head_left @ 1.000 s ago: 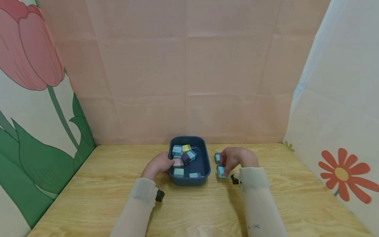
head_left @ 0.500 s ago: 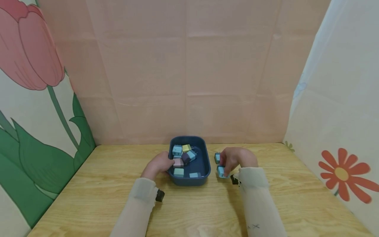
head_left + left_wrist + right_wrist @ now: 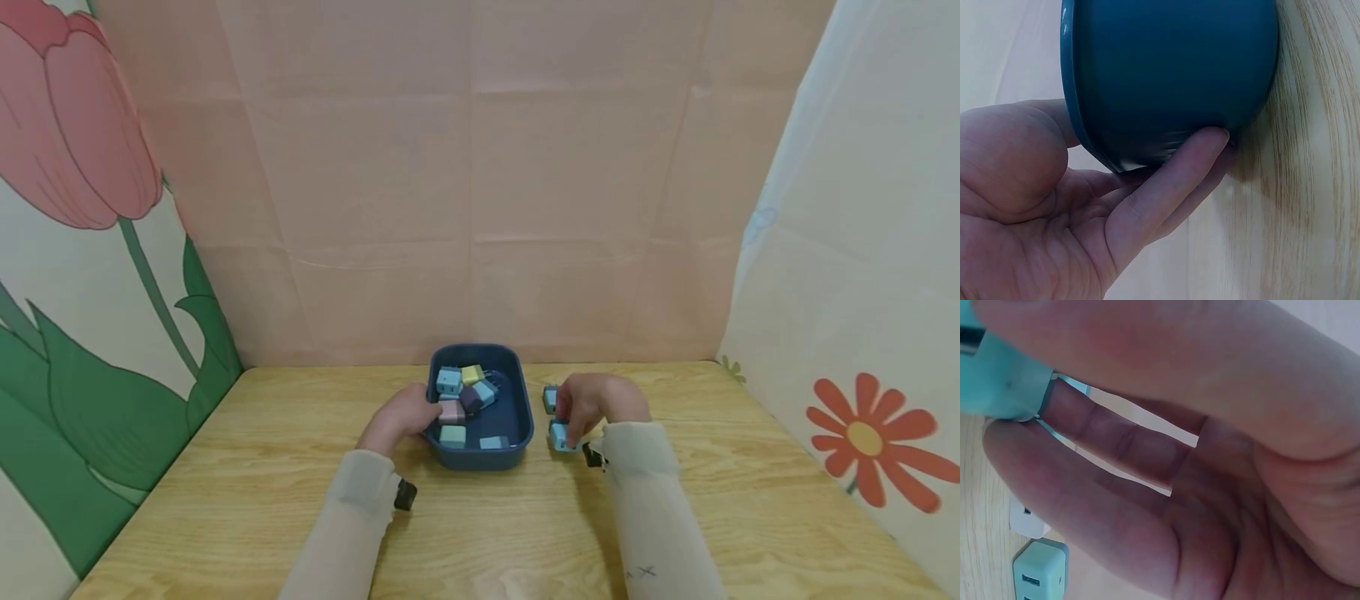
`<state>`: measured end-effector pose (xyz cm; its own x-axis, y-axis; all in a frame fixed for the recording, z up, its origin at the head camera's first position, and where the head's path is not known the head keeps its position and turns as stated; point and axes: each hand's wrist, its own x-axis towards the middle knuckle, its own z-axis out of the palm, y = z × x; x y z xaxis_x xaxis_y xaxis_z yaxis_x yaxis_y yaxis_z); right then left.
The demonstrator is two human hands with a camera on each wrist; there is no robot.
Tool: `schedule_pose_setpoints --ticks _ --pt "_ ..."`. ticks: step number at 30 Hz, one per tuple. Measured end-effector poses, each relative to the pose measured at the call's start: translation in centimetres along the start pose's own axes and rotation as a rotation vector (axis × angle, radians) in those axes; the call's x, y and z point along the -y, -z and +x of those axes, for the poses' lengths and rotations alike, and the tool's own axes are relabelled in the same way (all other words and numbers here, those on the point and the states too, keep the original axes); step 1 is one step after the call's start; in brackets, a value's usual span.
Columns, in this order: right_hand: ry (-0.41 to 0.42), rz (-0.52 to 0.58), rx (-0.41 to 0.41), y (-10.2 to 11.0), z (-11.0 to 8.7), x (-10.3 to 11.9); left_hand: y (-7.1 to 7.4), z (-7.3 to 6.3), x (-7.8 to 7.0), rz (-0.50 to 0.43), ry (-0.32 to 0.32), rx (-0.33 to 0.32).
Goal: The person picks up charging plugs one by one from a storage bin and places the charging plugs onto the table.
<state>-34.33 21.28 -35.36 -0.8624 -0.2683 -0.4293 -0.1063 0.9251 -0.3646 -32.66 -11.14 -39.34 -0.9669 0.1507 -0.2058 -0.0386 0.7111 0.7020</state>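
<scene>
My left hand (image 3: 402,414) holds the left side of a dark blue plastic tub (image 3: 480,460), thumb over the rim. In the left wrist view its fingers (image 3: 1172,187) lie against the tub's outer wall. Several USB charger plugs lie in the tub, among them a pale pink charger (image 3: 451,412), a dark purple charger (image 3: 471,400) and a yellow charger (image 3: 472,375). Right of the tub, my right hand (image 3: 600,400) pinches a light blue USB charger (image 3: 561,435) low over the table, between thumb and fingers. Its underside is hidden in the head view.
Another blue charger (image 3: 551,400) stands just behind the pinched one. The right wrist view shows a whitish charger (image 3: 1025,522) and a mint charger (image 3: 1040,572) on the wooden table (image 3: 480,533). A pink sheet (image 3: 480,183) rises behind the table, with flower-printed sheets at both sides.
The right wrist has shifted very slightly left, with the light blue charger staying in the fingers. The left hand and the tub have not visibly moved.
</scene>
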Motion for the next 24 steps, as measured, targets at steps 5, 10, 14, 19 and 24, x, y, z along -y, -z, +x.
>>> schedule_pose_setpoints --ticks 5,10,14,19,24 --pt "-0.020 -0.008 -0.008 -0.05 -0.01 0.00 -0.06 0.21 0.24 0.034 -0.006 -0.015" --pt "-0.045 -0.012 -0.011 -0.13 0.06 -0.02 -0.04 0.14 0.19 0.015 -0.008 -0.013" --pt "-0.059 -0.022 -0.014 -0.16 0.02 -0.01 -0.03 0.01 0.07 -0.012 -0.009 -0.001" --pt "-0.058 -0.025 -0.014 -0.20 0.03 -0.02 -0.05 -0.03 0.10 -0.010 -0.002 0.001" --pt "-0.054 -0.029 -0.017 -0.26 0.36 -0.21 -0.01 0.06 0.21 -0.004 0.001 -0.002"
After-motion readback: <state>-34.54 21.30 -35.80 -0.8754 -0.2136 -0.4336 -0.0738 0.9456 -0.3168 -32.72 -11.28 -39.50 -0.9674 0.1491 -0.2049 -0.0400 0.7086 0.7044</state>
